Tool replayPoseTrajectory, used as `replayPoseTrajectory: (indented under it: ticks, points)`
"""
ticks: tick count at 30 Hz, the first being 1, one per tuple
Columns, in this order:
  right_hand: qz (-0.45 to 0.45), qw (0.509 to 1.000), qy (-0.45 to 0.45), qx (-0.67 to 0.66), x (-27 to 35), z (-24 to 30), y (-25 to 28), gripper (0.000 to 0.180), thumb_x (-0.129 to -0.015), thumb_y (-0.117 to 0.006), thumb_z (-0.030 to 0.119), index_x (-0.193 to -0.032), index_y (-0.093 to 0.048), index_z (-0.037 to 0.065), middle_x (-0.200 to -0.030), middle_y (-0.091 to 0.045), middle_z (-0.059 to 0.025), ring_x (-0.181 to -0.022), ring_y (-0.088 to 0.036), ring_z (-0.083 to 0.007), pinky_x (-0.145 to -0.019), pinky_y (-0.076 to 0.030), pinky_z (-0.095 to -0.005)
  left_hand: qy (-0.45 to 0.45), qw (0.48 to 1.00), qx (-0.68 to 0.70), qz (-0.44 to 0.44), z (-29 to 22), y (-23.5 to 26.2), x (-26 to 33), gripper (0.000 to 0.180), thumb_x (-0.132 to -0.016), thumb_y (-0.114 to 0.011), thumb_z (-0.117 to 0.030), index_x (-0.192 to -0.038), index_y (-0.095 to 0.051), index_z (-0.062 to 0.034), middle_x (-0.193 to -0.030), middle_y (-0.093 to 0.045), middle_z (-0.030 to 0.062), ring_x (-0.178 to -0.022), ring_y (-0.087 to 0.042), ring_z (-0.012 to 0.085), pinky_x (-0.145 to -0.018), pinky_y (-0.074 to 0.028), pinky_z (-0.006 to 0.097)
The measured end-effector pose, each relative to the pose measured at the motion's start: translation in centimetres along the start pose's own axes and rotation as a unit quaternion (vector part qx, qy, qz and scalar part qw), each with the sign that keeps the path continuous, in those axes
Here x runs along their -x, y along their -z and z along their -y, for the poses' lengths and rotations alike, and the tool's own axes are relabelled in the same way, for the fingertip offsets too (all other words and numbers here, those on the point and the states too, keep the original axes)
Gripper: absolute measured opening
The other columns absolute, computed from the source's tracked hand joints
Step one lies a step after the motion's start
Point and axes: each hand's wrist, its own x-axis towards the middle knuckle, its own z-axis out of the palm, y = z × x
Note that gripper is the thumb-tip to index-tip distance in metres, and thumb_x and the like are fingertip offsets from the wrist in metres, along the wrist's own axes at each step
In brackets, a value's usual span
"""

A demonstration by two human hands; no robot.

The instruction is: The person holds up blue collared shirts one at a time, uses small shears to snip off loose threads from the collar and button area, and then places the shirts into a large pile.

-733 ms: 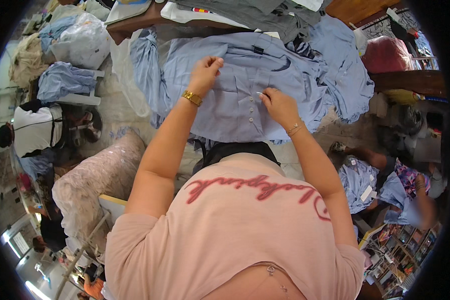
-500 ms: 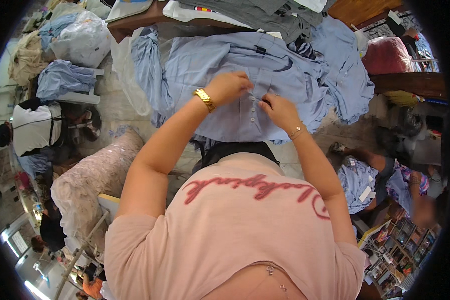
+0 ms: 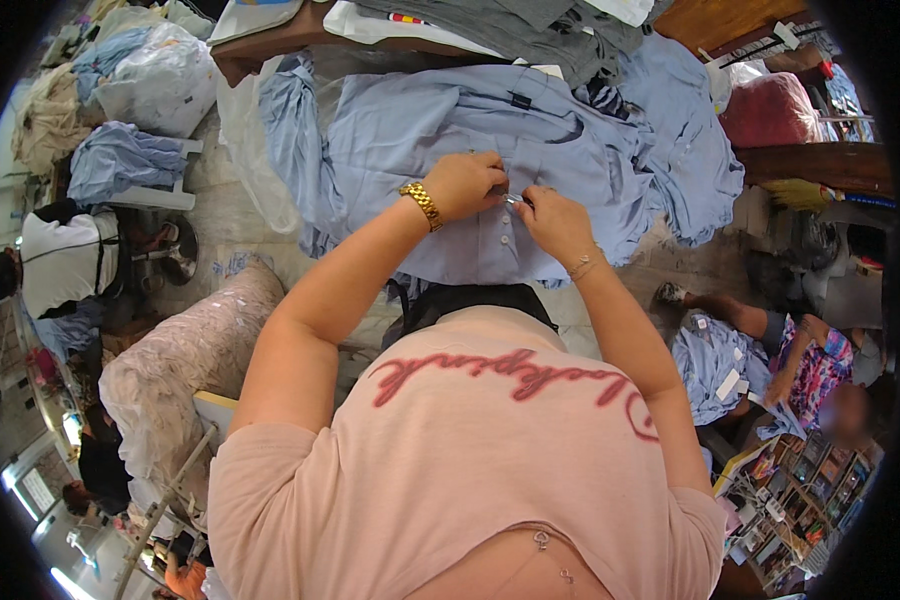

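Observation:
A light blue shirt lies spread in front of me, its collar opening at the far side and a buttoned placket down the middle. On the placket my left hand, with a gold watch at the wrist, is closed, its fingertips pinching the fabric near a button. Close to it on the right, my right hand is closed on a small shiny metal tool, whose tip reaches toward the left fingertips. The tool's kind is too small to tell, and the right fingers cover most of it.
More blue garments are heaped at the right of the shirt. Grey folded clothes lie beyond it. To the left stand a large wrapped bundle and a white stool holding blue cloth. A seated co-worker handles blue garments at the right.
My left hand has lowered slightly toward me along the placket. The metal tool now shows between my hands. The co-worker at the right has shifted arms and garment.

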Motion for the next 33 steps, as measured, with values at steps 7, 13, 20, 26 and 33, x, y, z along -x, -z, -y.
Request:
replayPoseTrajectory:
  ticks: [7,13,20,26,33]
  points:
    - [0.025,0.999,-0.018,0.010,0.1,0.1,0.6,0.026,-0.082,-0.050,0.031,-0.084,-0.057,0.007,-0.078,-0.060,-0.0091,-0.072,-0.058,-0.0287,-0.060,-0.046,-0.0380,0.007,1.000,0.008,0.000,0.3,-0.2,-0.2,0.011,-0.072,-0.059,-0.017,-0.077,-0.059,-0.0077,-0.085,-0.055,0.0048,-0.072,-0.057,0.0255,-0.064,-0.047,0.036]
    - [0.012,1.000,-0.002,0.009,-0.6,0.6,0.6,0.023,-0.081,-0.051,0.030,-0.079,-0.057,0.008,-0.076,-0.060,-0.0100,-0.069,-0.058,-0.0285,-0.057,-0.046,-0.0396,0.000,1.000,0.003,0.016,0.3,0.4,-0.5,0.010,-0.074,-0.058,-0.017,-0.078,-0.058,-0.0075,-0.085,-0.055,0.0053,-0.072,-0.057,0.0256,-0.063,-0.047,0.036]
    - [0.053,0.998,-0.011,0.025,-1.0,0.2,0.9,0.023,-0.081,-0.051,0.030,-0.082,-0.056,0.007,-0.079,-0.060,-0.0123,-0.074,-0.058,-0.0306,-0.060,-0.045,-0.0405,0.062,0.986,0.075,-0.133,1.3,1.7,1.2,0.008,-0.078,-0.055,-0.013,-0.082,-0.058,-0.0071,-0.081,-0.057,0.0070,-0.068,-0.059,0.0232,-0.059,-0.046,0.033]
    - [-0.035,0.988,-0.072,-0.132,3.4,-3.2,0.2,0.029,-0.081,-0.055,0.031,-0.089,-0.052,0.003,-0.072,-0.056,-0.0130,-0.066,-0.055,-0.0265,-0.061,-0.043,-0.0354,0.418,0.802,-0.122,-0.409,7.8,12.0,15.9,0.019,-0.078,-0.057,-0.012,-0.095,-0.059,-0.0055,-0.079,-0.061,0.0113,-0.076,-0.061,0.0226,-0.066,-0.047,0.034]
    - [0.039,0.955,-0.162,-0.246,10.2,-7.6,-5.1,0.023,-0.084,-0.054,0.023,-0.085,-0.052,0.000,-0.069,-0.055,-0.0145,-0.061,-0.052,-0.0256,-0.059,-0.042,-0.0341,0.468,0.799,0.119,-0.359,2.0,6.4,19.3,0.021,-0.075,-0.063,-0.016,-0.092,-0.064,-0.0050,-0.078,-0.060,0.0087,-0.068,-0.058,0.0190,-0.063,-0.045,0.029]
